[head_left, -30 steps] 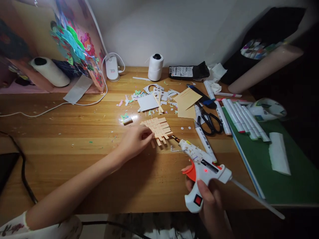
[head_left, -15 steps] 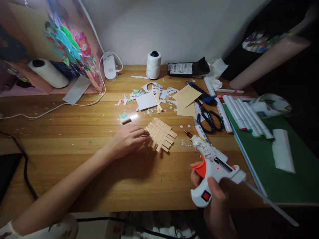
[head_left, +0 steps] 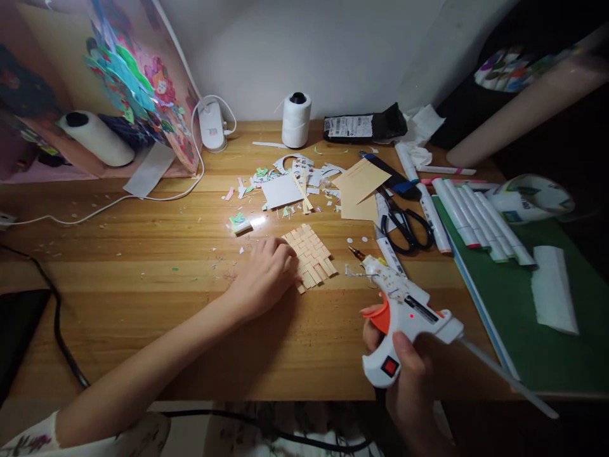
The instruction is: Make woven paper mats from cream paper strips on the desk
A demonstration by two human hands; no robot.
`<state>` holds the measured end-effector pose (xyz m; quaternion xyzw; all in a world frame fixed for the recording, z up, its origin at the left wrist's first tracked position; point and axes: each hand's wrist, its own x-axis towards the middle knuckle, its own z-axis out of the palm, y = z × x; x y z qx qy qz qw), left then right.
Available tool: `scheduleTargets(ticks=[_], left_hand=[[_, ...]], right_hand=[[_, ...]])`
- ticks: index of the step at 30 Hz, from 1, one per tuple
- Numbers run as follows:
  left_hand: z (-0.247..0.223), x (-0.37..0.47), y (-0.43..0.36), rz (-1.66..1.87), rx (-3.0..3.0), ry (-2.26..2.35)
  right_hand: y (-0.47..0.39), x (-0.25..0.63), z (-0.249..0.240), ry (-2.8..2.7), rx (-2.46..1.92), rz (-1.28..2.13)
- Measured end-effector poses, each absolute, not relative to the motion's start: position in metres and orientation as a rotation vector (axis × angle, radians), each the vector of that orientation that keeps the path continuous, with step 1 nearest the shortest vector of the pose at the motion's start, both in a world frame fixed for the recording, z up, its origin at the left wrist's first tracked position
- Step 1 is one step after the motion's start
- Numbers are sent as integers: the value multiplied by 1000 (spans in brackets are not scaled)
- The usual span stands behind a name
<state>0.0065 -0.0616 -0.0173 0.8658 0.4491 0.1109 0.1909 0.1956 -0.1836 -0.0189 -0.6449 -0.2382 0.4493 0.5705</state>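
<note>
A woven mat of tan paper strips lies on the wooden table, its lower right edge ending in loose strips. My left hand is at the mat's left edge, fingers curled and closed on that edge; the fingertips are partly hidden. In my right hand is a white glue gun with an orange trigger and a red switch. Its nozzle points up and left, to the right of the mat, not touching it. A glue stick sticks out of the gun's back end.
Behind the mat lie paper scraps, tan sheets and black scissors. White markers and a tape roll rest on a green mat at right. A thread spool stands by the wall.
My left hand has moved right, over more of the woven mat's left edge, and its fingers are more curled. The glue gun has shifted slightly left within the view.
</note>
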Motion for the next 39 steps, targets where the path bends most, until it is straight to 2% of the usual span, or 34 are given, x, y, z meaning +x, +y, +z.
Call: scheduleTargets(ticks=[19, 28, 39], left_hand=[[2, -15, -43, 215, 2702, 1043], [1, 8, -43, 84, 2663, 1278], [14, 10, -46, -80, 2639, 1287]], right_hand=[[-185, 193, -20, -513, -1495, 1058], [-192, 196, -24, -524, -1513, 1136], [-188, 193, -21, -667, -1540, 1099]])
